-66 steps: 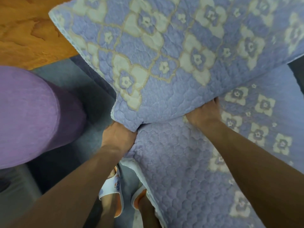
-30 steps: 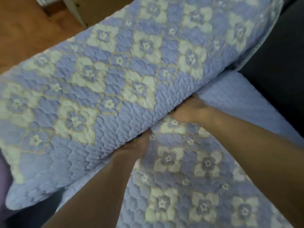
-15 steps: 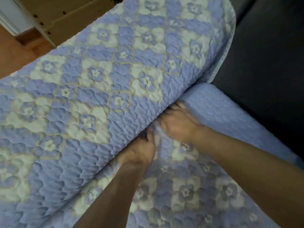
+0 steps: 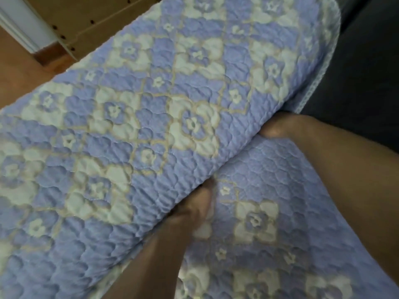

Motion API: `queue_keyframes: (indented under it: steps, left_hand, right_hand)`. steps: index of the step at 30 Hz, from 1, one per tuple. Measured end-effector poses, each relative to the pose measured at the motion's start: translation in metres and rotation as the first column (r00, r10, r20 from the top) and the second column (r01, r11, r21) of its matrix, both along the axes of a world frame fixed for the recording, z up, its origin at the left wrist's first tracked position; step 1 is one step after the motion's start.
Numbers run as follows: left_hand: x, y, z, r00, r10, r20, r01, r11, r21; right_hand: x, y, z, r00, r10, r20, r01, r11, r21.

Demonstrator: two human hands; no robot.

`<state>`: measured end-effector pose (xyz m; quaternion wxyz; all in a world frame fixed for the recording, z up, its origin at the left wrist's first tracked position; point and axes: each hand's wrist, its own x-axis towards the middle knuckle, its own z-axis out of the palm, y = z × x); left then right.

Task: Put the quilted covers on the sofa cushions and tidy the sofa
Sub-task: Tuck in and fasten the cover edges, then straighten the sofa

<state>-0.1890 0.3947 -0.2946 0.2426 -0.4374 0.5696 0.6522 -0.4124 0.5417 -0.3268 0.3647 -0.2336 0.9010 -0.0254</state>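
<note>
wooden floor, white baseboard, tan perforated board

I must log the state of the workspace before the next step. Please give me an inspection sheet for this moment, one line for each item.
Surface: dark sofa, bare part at upper right.
Job's things: covered cushion, quilted blue with cream flowers, lace edge at its right end; it lies over a second quilted cover below it.
Clutter: nothing seen.
Hands: left hand and right hand are both tucked into the seam between cushion and cover; fingers hidden, grip cannot be told.
Cables: nothing seen.
Surroundings: wooden floor, white skirting, brown board with holes at upper left.
</note>
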Motion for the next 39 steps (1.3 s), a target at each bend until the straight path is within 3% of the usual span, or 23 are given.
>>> queue_keyframes:
  steps: [2, 3, 4, 5, 6, 8, 9, 11, 13, 15, 17, 20, 22, 24, 25, 27, 28, 29, 33, 35, 37, 38, 39]
  left_hand:
    - [0.011, -0.01, -0.013, 0.988, 0.031, -0.153, -0.055, 0.987, -0.151]
    - [0.016, -0.014, -0.015, 0.963, -0.023, -0.267, -0.085, 0.919, -0.385]
    - [0.023, -0.014, -0.02, 0.951, -0.146, -0.273, -0.048, 0.802, -0.595]
    - [0.036, -0.004, -0.026, 0.944, -0.312, -0.104, 0.09, 0.551, -0.83]
    - [0.045, 0.008, -0.029, 0.933, -0.36, 0.023, 0.176, 0.399, -0.9]
    - [0.062, 0.043, -0.027, 0.866, -0.478, 0.148, 0.345, 0.355, -0.869]
    - [0.065, 0.057, -0.019, 0.788, -0.583, 0.199, 0.419, 0.27, -0.867]
    - [0.059, 0.068, -0.024, 0.646, -0.742, 0.179, 0.418, 0.148, -0.896]
    - [0.03, 0.063, -0.031, 0.606, -0.777, 0.169, 0.393, 0.108, -0.913]
    - [0.006, 0.058, -0.037, 0.576, -0.796, 0.186, 0.383, 0.061, -0.922]
    - [0.0, 0.059, -0.041, 0.586, -0.787, 0.193, 0.371, 0.049, -0.928]
    - [0.003, 0.064, -0.045, 0.57, -0.797, 0.2, 0.376, 0.036, -0.926]
    - [-0.004, 0.062, -0.049, 0.548, -0.797, 0.253, 0.387, -0.026, -0.922]
    - [-0.01, 0.061, -0.05, 0.532, -0.796, 0.288, 0.42, -0.048, -0.906]
    - [-0.01, 0.06, -0.048, 0.527, -0.796, 0.298, 0.429, -0.053, -0.902]
    - [-0.009, 0.059, -0.048, 0.524, -0.797, 0.3, 0.429, -0.058, -0.901]
    - [-0.008, 0.059, -0.049, 0.529, -0.794, 0.299, 0.426, -0.056, -0.903]
    - [-0.006, 0.061, -0.05, 0.539, -0.791, 0.288, 0.411, -0.05, -0.91]
    - [-0.006, 0.062, -0.056, 0.544, -0.79, 0.284, 0.393, -0.059, -0.918]
    - [-0.006, 0.061, -0.058, 0.55, -0.783, 0.291, 0.392, -0.066, -0.918]
    - [-0.005, 0.062, -0.058, 0.557, -0.778, 0.291, 0.39, -0.064, -0.918]
    - [-0.006, 0.063, -0.057, 0.558, -0.778, 0.287, 0.388, -0.061, -0.919]
    - [-0.006, 0.062, -0.056, 0.559, -0.78, 0.282, 0.384, -0.058, -0.922]
  right_hand:
    - [-0.004, 0.003, -0.003, 1.0, -0.002, 0.029, 0.003, 1.0, -0.021]
    - [-0.002, 0.004, -0.011, 0.996, -0.009, -0.088, 0.014, 0.998, 0.06]
    - [0.007, 0.001, -0.019, 0.965, 0.002, -0.262, 0.036, 0.989, 0.143]
    - [0.021, -0.001, -0.028, 0.906, 0.017, -0.423, 0.071, 0.979, 0.193]
    - [0.038, -0.004, -0.031, 0.843, -0.029, -0.537, 0.154, 0.97, 0.189]
    - [0.059, -0.001, -0.034, 0.743, -0.345, -0.573, 0.441, 0.897, 0.031]
    - [0.061, -0.002, -0.028, 0.681, -0.491, -0.543, 0.564, 0.825, -0.039]
    - [0.049, 0.0, -0.023, 0.644, -0.57, -0.509, 0.622, 0.778, -0.085]
    - [0.029, 0.003, -0.024, 0.81, -0.367, -0.457, 0.454, 0.886, 0.094]
    - [0.002, 0.011, -0.031, 0.929, -0.206, -0.307, 0.273, 0.943, 0.193]
    - [-0.018, 0.012, -0.036, 0.963, -0.196, -0.185, 0.226, 0.961, 0.16]
    - [-0.036, 0.017, -0.041, 0.954, -0.299, -0.03, 0.298, 0.954, -0.016]
    - [-0.042, 0.019, -0.042, 0.951, -0.31, 0.008, 0.31, 0.95, -0.036]
    - [-0.033, 0.011, -0.037, 0.958, -0.286, -0.023, 0.287, 0.957, 0.033]
    - [-0.018, 0.006, -0.033, 0.956, -0.268, -0.123, 0.279, 0.957, 0.079]
    - [0.018, 0.004, -0.029, 0.865, -0.246, -0.436, 0.319, 0.942, 0.102]
    - [0.029, 0.005, -0.028, 0.8, -0.301, -0.518, 0.381, 0.923, 0.051]
    - [0.031, 0.011, -0.026, 0.765, -0.391, -0.512, 0.465, 0.885, 0.018]
    - [-0.008, 0.022, -0.016, 0.794, -0.57, -0.212, 0.58, 0.814, -0.013]
    - [0.001, 0.02, -0.012, 0.748, -0.618, -0.241, 0.621, 0.78, -0.075]
    - [0.02, 0.022, -0.01, 0.607, -0.723, -0.331, 0.678, 0.687, -0.259]
    - [0.03, 0.021, -0.005, 0.516, -0.804, -0.295, 0.692, 0.595, -0.409]
    - [0.035, 0.019, 0.001, 0.428, -0.889, -0.162, 0.705, 0.44, -0.557]
